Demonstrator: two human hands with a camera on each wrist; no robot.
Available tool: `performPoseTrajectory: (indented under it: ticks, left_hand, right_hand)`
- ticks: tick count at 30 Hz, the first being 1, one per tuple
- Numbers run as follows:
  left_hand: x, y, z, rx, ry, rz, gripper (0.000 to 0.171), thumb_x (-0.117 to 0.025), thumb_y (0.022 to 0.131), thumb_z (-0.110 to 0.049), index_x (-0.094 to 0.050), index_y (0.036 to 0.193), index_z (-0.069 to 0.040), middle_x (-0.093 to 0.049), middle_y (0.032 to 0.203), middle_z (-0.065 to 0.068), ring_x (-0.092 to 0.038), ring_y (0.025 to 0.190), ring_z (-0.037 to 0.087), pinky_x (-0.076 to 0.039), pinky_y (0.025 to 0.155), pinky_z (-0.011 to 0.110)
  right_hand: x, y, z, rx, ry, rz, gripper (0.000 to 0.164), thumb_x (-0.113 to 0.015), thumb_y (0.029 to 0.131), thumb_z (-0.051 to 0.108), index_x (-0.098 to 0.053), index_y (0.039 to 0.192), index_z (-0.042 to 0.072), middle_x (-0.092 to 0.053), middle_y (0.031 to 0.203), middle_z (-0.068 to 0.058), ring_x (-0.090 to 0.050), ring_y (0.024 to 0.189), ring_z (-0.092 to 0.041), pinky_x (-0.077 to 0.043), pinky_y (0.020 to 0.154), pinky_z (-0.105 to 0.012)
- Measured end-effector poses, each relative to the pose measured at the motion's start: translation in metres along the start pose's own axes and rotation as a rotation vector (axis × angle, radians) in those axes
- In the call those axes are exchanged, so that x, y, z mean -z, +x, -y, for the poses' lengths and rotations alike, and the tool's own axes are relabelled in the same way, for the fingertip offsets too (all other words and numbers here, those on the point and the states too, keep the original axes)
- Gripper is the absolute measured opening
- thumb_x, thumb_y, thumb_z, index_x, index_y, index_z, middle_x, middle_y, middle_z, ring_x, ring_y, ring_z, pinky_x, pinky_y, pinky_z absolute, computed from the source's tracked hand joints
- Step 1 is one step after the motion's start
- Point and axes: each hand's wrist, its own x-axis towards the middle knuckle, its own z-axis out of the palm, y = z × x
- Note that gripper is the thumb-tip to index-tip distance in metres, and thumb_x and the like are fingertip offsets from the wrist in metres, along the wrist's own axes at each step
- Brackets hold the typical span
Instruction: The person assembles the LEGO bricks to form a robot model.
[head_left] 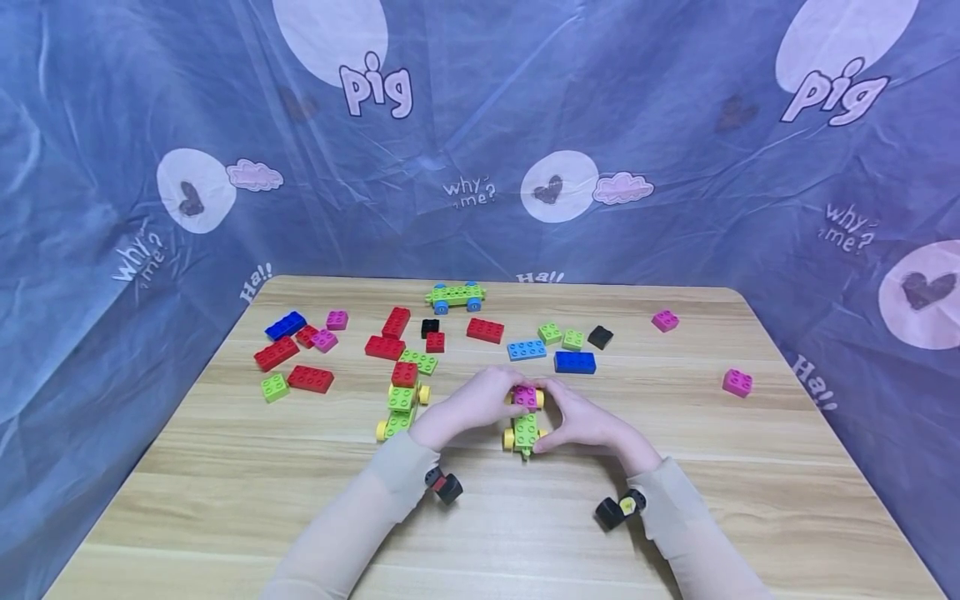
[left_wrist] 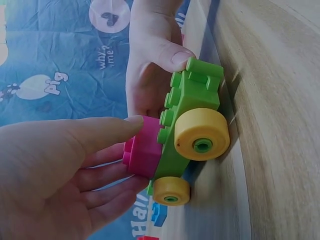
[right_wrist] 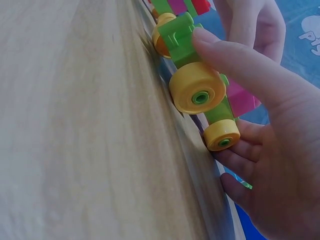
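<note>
Left hand [left_wrist: 65, 167]: fingers pinching pink brick [left_wrist: 147, 142]; right hand [right_wrist: 285, 137]: thumb and fingers curled round green base [left_wrist: 197, 95]. I judge brick seated, near end and blue-wheeled base [head_left: 456, 295] bare.

Passage noted on the surface [head_left: 750, 467] rightward of the right grip [head_left: 581, 417]. Obstructions: red-topped wheeled car [head_left: 401, 400] beside the left grip [head_left: 480, 402]; dark blue brick [head_left: 575, 363] ahead of the right.

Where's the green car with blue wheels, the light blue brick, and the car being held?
Green car with blue wheels [head_left: 457, 294]: head view, studded top.
Light blue brick [head_left: 527, 350]: head view, studded top.
Held car [left_wrist: 169, 151]: left wrist view, green base.
</note>
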Motion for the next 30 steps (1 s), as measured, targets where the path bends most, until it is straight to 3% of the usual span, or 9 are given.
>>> performPoseTrajectory:
  ticks: [6,13,22,30]
  left_hand:
    - [0.001,-0.003,0.000,-0.015,-0.015,0.017,0.048,-0.071,0.088,-0.025,-0.058,0.132,-0.009,-0.065,0.124,0.005,-0.060,0.114,0.017,-0.047,0.099,0.028]
    - [0.004,-0.006,-0.001,-0.022,-0.032,0.023,0.045,-0.070,0.088,-0.024,-0.060,0.129,-0.008,-0.066,0.123,0.005,-0.061,0.112,0.017,-0.048,0.097,0.026]
    - [0.022,-0.019,-0.001,-0.007,-0.039,0.024,0.045,-0.069,0.090,-0.024,-0.059,0.131,-0.009,-0.062,0.130,0.004,-0.057,0.122,0.019,-0.045,0.103,0.032]
    - [0.046,-0.037,0.025,-0.022,-0.093,-0.062,0.042,-0.068,0.091,-0.023,-0.061,0.129,-0.009,-0.063,0.128,0.002,-0.058,0.118,0.019,-0.047,0.100,0.037]
  right_hand:
    - [0.000,-0.001,0.001,0.014,0.018,-0.005,0.099,-0.087,0.064,0.037,-0.036,0.142,0.004,-0.039,0.148,-0.018,-0.032,0.139,-0.038,-0.023,0.114,-0.056]
    - [0.000,0.000,-0.001,0.020,0.001,-0.007,0.098,-0.087,0.064,0.038,-0.037,0.141,0.004,-0.041,0.146,-0.018,-0.034,0.138,-0.038,-0.024,0.114,-0.056]
    - [0.000,0.001,-0.002,0.015,0.002,-0.008,0.099,-0.087,0.064,0.039,-0.037,0.142,0.005,-0.041,0.146,-0.017,-0.034,0.138,-0.037,-0.024,0.114,-0.056]
    - [0.000,0.001,0.000,0.003,-0.016,-0.008,0.103,-0.087,0.063,0.040,-0.035,0.144,0.002,-0.039,0.147,-0.020,-0.034,0.138,-0.039,-0.024,0.113,-0.057]
